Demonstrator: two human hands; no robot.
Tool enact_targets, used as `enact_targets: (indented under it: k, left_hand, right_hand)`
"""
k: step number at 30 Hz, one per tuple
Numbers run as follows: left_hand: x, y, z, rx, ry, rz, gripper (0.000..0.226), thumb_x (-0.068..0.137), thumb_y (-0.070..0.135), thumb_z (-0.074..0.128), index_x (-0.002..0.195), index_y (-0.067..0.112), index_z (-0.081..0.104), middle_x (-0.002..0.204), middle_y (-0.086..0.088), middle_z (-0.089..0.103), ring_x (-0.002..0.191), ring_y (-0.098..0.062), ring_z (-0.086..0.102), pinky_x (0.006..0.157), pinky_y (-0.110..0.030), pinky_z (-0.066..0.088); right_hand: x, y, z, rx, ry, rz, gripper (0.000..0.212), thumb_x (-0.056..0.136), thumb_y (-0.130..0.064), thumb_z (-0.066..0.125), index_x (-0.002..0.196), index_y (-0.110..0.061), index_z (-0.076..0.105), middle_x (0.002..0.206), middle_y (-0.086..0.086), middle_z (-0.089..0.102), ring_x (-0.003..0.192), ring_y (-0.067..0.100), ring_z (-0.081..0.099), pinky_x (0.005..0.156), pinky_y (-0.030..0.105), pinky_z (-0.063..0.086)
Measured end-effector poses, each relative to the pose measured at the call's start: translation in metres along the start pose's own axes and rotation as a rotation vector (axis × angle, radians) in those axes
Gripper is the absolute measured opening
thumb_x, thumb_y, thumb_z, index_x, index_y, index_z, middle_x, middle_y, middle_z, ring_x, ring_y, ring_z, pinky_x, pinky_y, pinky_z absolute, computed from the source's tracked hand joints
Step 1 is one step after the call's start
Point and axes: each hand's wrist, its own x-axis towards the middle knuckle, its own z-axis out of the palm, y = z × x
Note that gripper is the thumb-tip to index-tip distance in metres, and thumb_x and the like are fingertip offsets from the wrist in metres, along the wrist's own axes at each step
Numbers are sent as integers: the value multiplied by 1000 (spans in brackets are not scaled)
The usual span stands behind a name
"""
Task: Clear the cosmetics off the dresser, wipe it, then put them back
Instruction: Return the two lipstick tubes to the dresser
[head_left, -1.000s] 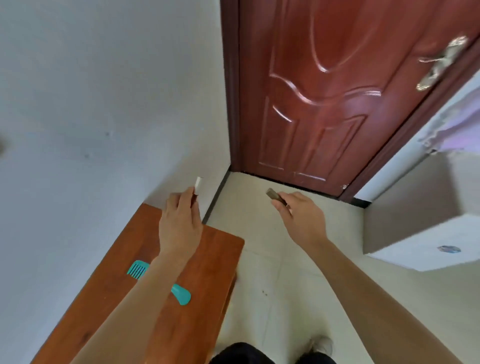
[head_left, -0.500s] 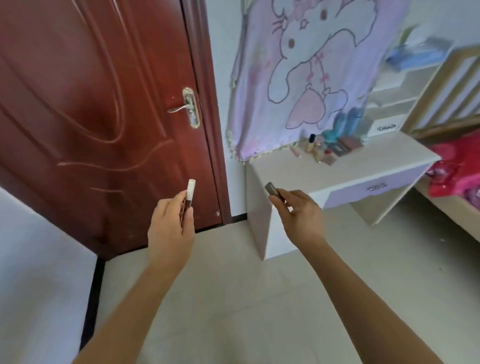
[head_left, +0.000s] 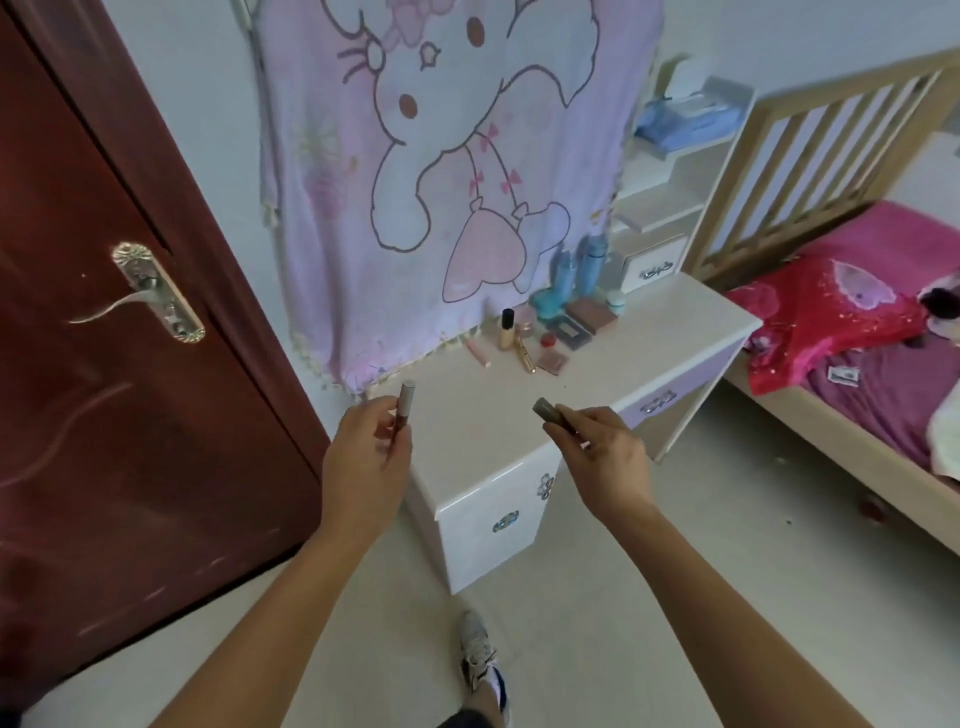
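A white dresser (head_left: 675, 332) with lilac drawer fronts stands ahead of me. Several cosmetics cluster at its back: blue bottles (head_left: 576, 270), a black-capped foundation bottle (head_left: 506, 328), flat palettes (head_left: 582, 325), a gold tube (head_left: 524, 356) and a pink tube (head_left: 478, 356). My left hand (head_left: 366, 462) grips a slim white-capped lip-gloss tube (head_left: 405, 402) upright above the dresser's near left corner. My right hand (head_left: 605, 457) pinches a short dark grey tube (head_left: 550, 411) over the near front edge.
A dark red door (head_left: 104, 364) with a metal handle (head_left: 140, 296) is shut at the left. A pink cartoon cloth (head_left: 441, 156) hangs behind the dresser. A bed (head_left: 857, 338) with pink bedding stands at the right. Pale tiled floor lies between. My shoe (head_left: 480, 660) shows below.
My view has swung right, from a wooden bench and the door to the dresser, which now looms closer. Both hands keep their tubes and now hover over the dresser's near end.
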Motion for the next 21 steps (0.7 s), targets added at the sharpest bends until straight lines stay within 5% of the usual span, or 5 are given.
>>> enact_targets:
  k: [4, 6, 9, 14, 21]
  left_hand:
    - [90, -18, 58, -70, -90, -159, 21, 90, 11, 62, 107, 22, 60, 94, 9, 62, 78, -11, 65, 68, -17, 48]
    - [128, -25, 81, -110, -143, -236, 17, 90, 12, 62, 102, 24, 58, 92, 9, 64, 73, -16, 66, 67, -26, 49]
    - [181, -38, 113, -133, -198, -326, 16, 90, 10, 62, 99, 22, 56, 87, 7, 65, 73, -11, 64, 60, -19, 45]
    - [227, -84, 166, -158, -287, -538, 22, 83, 13, 69, 88, 30, 57, 82, 8, 67, 77, -18, 69, 78, -46, 58]
    - [244, -139, 226, -132, -376, -786, 19, 76, 18, 67, 89, 26, 57, 80, -4, 67, 77, -29, 70, 77, -49, 59]
  right_hand:
    - [85, 20, 12, -72, 28, 46, 28, 92, -29, 68, 117, -19, 71, 108, -3, 58, 77, 12, 61, 75, 27, 52]
    - [125, 26, 19, -126, 22, 55, 27, 92, -26, 68, 118, -17, 70, 109, -1, 55, 77, 13, 59, 75, 30, 53]
    - [185, 34, 35, -177, -12, 96, 29, 93, -23, 66, 122, -16, 68, 111, 1, 53, 80, 14, 56, 80, 28, 51]
    - [235, 63, 73, -174, -135, 232, 32, 95, -22, 63, 127, -19, 63, 115, 2, 53, 87, 16, 60, 87, 23, 47]
    - [272, 112, 141, -222, -367, 295, 24, 93, -19, 60, 115, -14, 66, 103, 7, 60, 85, 23, 60, 78, 31, 50]
